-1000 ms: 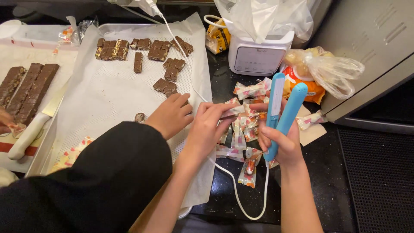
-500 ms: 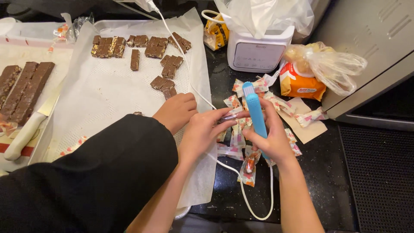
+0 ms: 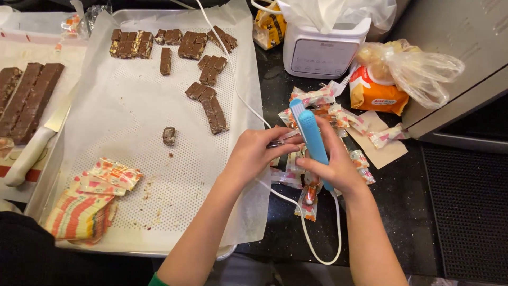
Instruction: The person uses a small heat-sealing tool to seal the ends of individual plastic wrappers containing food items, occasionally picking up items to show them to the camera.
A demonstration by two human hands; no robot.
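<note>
Dark stone counter (image 3: pixel 455 212) carries everything, and at nine o'clock on it lies a big metal tray (image 3: pixel 132 249) lined with white perforated paper (image 3: pixel 132 106). Brown candy bars (image 3: pixel 206 103), cut in pieces, are spread at the tray's twelve o'clock; a stack of striped orange and pink wrappers (image 3: pixel 84 204) lies at its seven o'clock. A white machine (image 3: pixel 323 47) stands at twelve o'clock, and beside it, at one o'clock, an orange pack in a clear plastic bag (image 3: pixel 402 74).

At the centre, the right hand (image 3: pixel 330 164) has its grip clamped around a blue handheld sealer (image 3: pixel 311 135), pressed shut, with a white cord (image 3: pixel 312 238) running to six o'clock. The left hand (image 3: pixel 254 153) pinches one small wrapped candy (image 3: pixel 280 142) at its end and holds it into the sealer. I judge this candy is light and its film thin and slippery, so it is best held by the flat edges. More wrapped candies (image 3: pixel 317 98) in pink and white lie around.
</note>
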